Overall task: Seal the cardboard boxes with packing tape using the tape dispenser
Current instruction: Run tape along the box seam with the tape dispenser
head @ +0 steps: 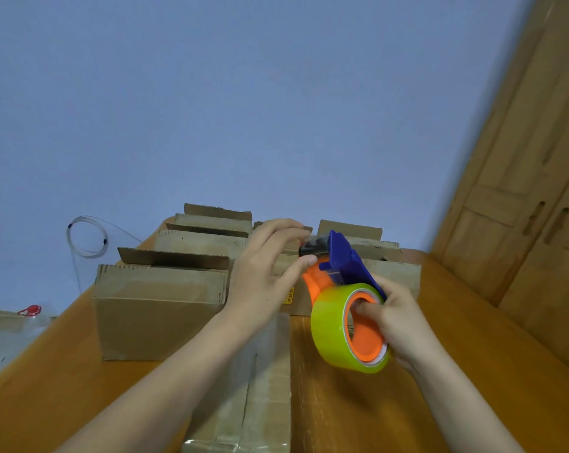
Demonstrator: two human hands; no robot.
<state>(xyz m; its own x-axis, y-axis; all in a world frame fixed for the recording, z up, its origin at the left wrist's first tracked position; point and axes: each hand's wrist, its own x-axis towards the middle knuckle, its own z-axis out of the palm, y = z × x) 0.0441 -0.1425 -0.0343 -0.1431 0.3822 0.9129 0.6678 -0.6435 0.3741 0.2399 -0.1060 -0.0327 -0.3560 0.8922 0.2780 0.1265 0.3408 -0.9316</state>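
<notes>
Sealing partly done.
Near box appeared taped; rear boxes stood open. Left hand fingers pinched the tape end; right hand gripped the tape dispenser.

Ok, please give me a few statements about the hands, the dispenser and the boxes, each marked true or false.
1. The right hand grips the tape dispenser, fingers inside the hub. True.
2. The tape roll is red. False: it is yellow-green.
3. The left hand pinches the dispenser's front end. True.
4. The left cardboard box is fully closed. False: a flap stands up.
5. The dispenser lies on the table. False: both hands hold it up.
</notes>
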